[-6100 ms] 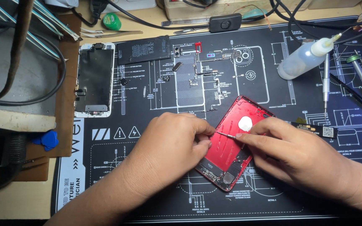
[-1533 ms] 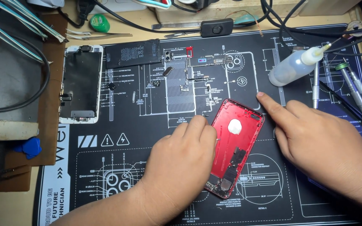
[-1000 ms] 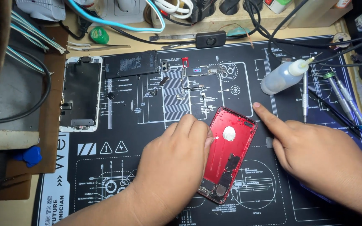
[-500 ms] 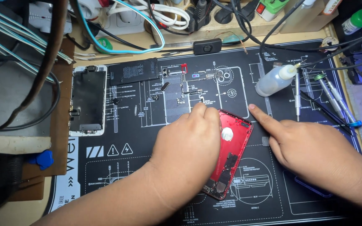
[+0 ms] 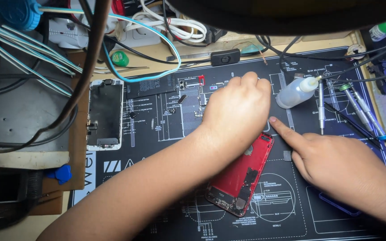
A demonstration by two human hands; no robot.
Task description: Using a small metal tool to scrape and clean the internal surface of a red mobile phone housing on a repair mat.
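Where the dark repair mat [image 5: 157,147] meets the wooden bench at nine o'clock, a detached phone screen assembly [image 5: 105,114] lies flat, glass up, long axis running twelve to six. Small loose parts [image 5: 195,85] sit on the mat toward twelve o'clock. Left hand [image 5: 237,109]: forearm enters from seven o'clock and crosses the mat diagonally; palm down, fingers curled over the mat near the small parts, knuckles toward twelve; whether it pinches anything cannot be told. Red phone rear housing [image 5: 242,176]: centre of the mat, open side up, tilted with its upper end toward one o'clock, that end partly covered by the left hand's wrist. Right hand [image 5: 342,167]: enters from four o'clock, loosely closed, index finger [image 5: 284,131] extended toward ten o'clock, tip on the mat just beside the housing's upper corner; holds nothing visible. Clear squeeze bottle [image 5: 295,91]: lying at one o'clock. Screwdrivers [image 5: 358,111]: laid side by side at two o'clock.
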